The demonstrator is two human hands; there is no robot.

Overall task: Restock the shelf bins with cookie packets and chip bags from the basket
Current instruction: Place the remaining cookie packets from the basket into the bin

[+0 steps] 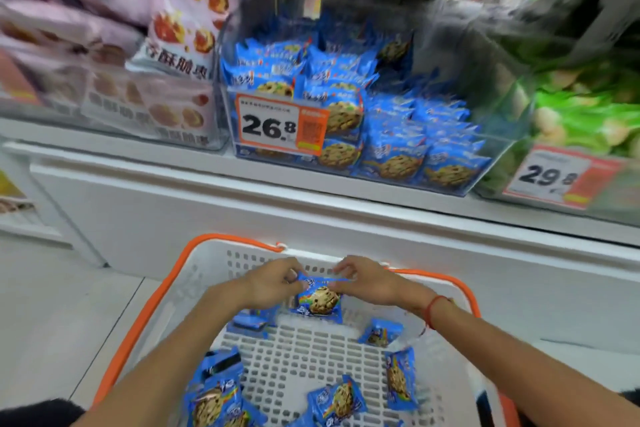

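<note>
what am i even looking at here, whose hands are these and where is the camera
There is no machine here: a person wears one camera on the head, looking forward and down. The left hand and right hand together pinch one blue cookie packet above a white basket with an orange rim. More blue packets lie loose in the basket. Ahead is a white shelf holding a clear bin of the same cookies, marked with a 26.8 price tag.

Glossy foil-like cookie packets [319,300] lie in a perforated white plastic basket [304,357] (orange rim).
</note>
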